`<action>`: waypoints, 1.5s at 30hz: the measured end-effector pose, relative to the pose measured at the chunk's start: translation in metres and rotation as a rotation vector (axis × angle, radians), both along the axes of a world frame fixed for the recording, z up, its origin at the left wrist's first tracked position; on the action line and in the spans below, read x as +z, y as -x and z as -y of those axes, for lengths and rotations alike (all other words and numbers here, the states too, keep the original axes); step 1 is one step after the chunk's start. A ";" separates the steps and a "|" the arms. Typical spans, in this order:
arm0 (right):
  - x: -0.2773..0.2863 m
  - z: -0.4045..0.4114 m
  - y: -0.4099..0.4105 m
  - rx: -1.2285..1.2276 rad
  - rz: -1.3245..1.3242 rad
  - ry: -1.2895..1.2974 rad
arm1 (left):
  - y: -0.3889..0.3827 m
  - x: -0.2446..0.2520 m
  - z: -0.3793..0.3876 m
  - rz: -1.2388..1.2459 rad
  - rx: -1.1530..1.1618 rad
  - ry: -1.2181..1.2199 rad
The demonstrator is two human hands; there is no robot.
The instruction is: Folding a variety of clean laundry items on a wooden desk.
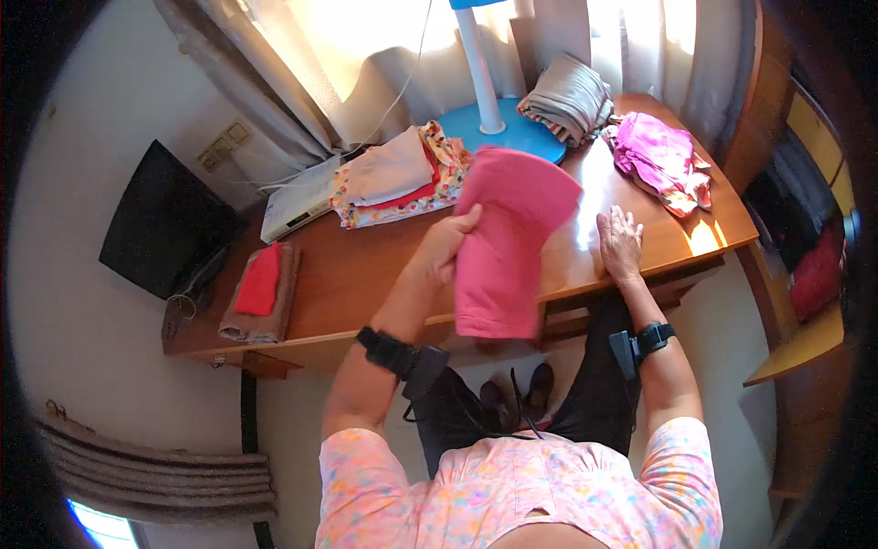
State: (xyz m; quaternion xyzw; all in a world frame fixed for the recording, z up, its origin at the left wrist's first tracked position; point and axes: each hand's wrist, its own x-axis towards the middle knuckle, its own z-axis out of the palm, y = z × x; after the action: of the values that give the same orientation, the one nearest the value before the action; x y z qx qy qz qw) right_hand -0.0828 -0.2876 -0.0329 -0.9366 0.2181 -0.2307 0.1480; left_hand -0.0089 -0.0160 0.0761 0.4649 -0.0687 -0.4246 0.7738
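My left hand (451, 243) grips a folded pink cloth garment (504, 254) by its left side, raised above the front edge of the wooden desk (357, 274). My right hand (621, 243) lies palm down on the desk top, fingers spread, with nothing in it. Beyond it, at the right end, sits a crumpled heap of magenta and patterned clothes (655, 161). Behind the pink garment is a stack of folded clothes (391, 175), pale pink and red over a dotted print.
A blue round base with a white pole (485, 89) stands at the back, beside folded grey cloths (571, 92). To the left are a white electronic box (298, 206), a dark monitor (164, 219) and a brown folded cloth with a red piece (260, 281) on it. An open cupboard (796, 226) is at right.
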 end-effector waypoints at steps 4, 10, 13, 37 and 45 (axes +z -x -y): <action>0.004 -0.002 0.004 0.012 -0.038 0.013 | -0.008 0.016 -0.047 -0.027 0.252 0.180; 0.004 -0.004 0.005 0.007 -0.093 0.103 | -0.019 0.062 -0.147 0.358 0.894 0.268; 0.008 -0.004 0.006 -0.007 -0.120 0.094 | -0.024 0.089 -0.167 0.426 1.149 0.232; 0.015 -0.014 0.009 -0.002 -0.108 0.087 | -0.187 0.003 -0.095 1.469 -0.151 -1.482; 0.014 -0.013 0.011 -0.014 -0.120 0.086 | -0.149 -0.018 -0.039 1.517 0.300 -1.836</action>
State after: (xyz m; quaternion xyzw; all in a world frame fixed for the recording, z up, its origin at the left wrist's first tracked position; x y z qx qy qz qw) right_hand -0.0939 -0.2750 -0.0191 -0.9528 0.2228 -0.1842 0.0927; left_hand 0.1400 0.0234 0.0577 0.9782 -0.1237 0.1612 -0.0422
